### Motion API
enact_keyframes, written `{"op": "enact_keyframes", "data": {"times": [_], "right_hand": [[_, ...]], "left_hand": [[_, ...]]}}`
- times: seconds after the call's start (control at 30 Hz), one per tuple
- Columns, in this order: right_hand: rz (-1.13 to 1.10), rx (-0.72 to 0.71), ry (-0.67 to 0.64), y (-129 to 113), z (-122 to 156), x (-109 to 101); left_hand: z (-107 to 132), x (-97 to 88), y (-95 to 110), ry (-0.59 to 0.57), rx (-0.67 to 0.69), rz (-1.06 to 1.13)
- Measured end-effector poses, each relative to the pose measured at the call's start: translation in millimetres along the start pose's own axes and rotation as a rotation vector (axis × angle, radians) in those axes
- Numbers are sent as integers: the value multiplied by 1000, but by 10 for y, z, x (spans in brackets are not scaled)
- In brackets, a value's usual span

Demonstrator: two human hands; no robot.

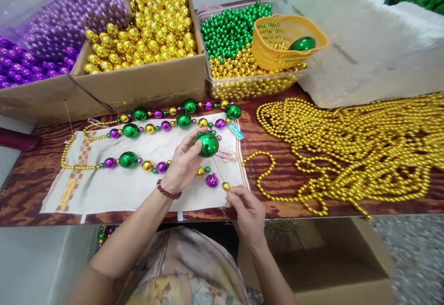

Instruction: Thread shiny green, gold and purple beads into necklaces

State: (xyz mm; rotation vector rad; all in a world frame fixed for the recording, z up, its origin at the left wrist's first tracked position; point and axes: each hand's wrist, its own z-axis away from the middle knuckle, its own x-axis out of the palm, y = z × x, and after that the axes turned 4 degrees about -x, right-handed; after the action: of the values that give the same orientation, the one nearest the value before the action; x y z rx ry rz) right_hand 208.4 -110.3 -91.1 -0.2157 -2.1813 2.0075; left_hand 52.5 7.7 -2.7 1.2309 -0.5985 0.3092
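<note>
My left hand (pixel 182 162), with a dark red bead bracelet on the wrist, grips a large shiny green bead (pixel 207 144) over a white cloth (pixel 114 185). My right hand (pixel 244 205) pinches a thin thread that runs up to the green bead, with a small gold bead (pixel 225 186) just above the fingers. A purple bead (pixel 212 180) lies between the hands. Strung rows of green, purple and gold beads (pixel 166 125) lie across the cloth behind my left hand.
A cardboard box of gold beads (pixel 138 32), purple beads (pixel 52 32) in a bag and box, a clear tub of green and gold beads (pixel 229 41), and a yellow basket (pixel 280 41) holding a green bead stand behind. Gold bead strands (pixel 357 148) pile at right. An open carton (pixel 333 263) sits below the table edge.
</note>
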Motion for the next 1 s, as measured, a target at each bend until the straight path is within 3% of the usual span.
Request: {"op": "enact_keyframes", "data": {"times": [0.33,0.57,0.8,1.0], "right_hand": [[-77,53,13,-63,-29,-17],[-114,76,-4,-108,-87,32],[-174,120,55,-239,-218,168],[-204,217,39,-242,-238,90]], "left_hand": [[33,-8,-7,-141,-54,-21],[28,-87,12,-150,-28,-82],[99,-47,-167,-173,-133,-76],[114,-14,-212,-119,-92,-111]]}}
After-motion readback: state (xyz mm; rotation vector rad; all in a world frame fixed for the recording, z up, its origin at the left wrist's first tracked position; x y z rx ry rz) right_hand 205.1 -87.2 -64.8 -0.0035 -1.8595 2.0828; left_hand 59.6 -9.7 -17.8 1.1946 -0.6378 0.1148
